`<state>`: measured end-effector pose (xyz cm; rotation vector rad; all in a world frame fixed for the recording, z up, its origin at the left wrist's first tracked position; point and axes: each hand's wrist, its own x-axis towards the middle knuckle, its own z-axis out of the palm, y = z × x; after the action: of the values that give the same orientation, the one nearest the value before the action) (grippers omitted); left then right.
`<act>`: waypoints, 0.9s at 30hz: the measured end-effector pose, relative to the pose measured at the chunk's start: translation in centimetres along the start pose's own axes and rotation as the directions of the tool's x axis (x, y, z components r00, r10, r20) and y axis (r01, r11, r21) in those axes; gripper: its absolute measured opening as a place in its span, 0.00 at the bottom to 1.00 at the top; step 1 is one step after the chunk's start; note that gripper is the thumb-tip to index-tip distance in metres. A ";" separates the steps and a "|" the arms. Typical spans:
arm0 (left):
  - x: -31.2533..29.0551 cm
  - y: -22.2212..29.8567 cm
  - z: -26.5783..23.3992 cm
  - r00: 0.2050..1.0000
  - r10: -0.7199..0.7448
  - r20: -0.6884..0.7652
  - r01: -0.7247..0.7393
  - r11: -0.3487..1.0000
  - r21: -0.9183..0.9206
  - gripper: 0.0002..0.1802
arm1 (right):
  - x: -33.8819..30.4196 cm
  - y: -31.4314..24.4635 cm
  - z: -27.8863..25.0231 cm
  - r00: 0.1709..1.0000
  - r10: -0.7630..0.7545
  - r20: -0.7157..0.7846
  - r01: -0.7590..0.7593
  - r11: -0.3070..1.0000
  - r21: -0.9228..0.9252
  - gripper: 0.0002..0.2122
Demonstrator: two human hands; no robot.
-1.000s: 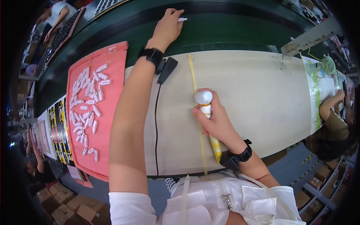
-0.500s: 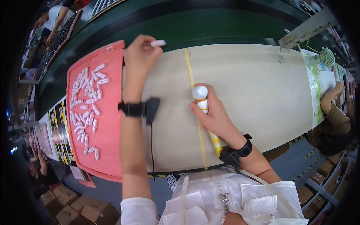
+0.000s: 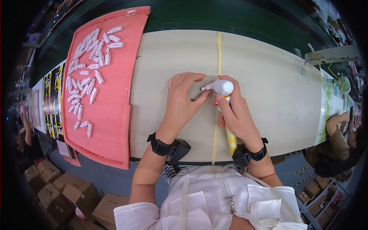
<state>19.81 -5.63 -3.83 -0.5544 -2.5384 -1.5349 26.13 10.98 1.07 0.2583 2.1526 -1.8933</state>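
My right hand (image 3: 238,109) is wrapped round a white, round-headed hand-held object (image 3: 224,87) with orange bands, above the work mat. A small pale pink piece (image 3: 207,87) sticks out leftward from its head; whether it is attached or only touching I cannot tell. My left hand (image 3: 183,96) is close by on the left, its thumb and fingers apart around a gap, nothing visible in them. Below my right hand runs a yellow-and-white tube-like length (image 3: 231,141). Many similar small pale pieces (image 3: 93,96) lie scattered on the pink padded mat (image 3: 115,99) at the left.
The beige work mat (image 3: 172,50) carries a yellow tape strip (image 3: 219,53). A green conveyor belt (image 3: 214,17) runs along the far side. At right are a metal bracket (image 3: 331,55), a small green fan (image 3: 342,85) and another person's arm (image 3: 337,122). Cardboard boxes (image 3: 111,211) stand on the floor.
My left hand has come back from the far edge, where it held a small pale piece, to beside my right hand, and its fingers are now apart. The whole view has shifted.
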 end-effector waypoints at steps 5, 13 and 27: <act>-0.3 -0.9 0.1 0.996 0.088 0.029 -0.091 0.991 0.098 0.09 | 0.1 -0.5 -0.3 0.999 0.012 0.030 -0.008 0.990 -0.141 0.20; -0.3 -1.2 0.1 0.994 0.102 0.042 -0.104 0.993 0.059 0.08 | 0.1 -0.4 1.9 0.977 -0.199 -0.069 0.169 0.934 -0.314 0.21; -0.9 1.2 0.1 0.940 -0.223 0.259 0.340 0.687 -0.642 0.06 | 0.6 0.2 0.0 0.954 -0.059 -0.294 0.097 0.988 0.117 0.26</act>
<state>21.08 -5.27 -3.17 -0.3565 -2.1561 -2.6753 25.63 10.96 0.73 0.5137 2.2505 -2.1630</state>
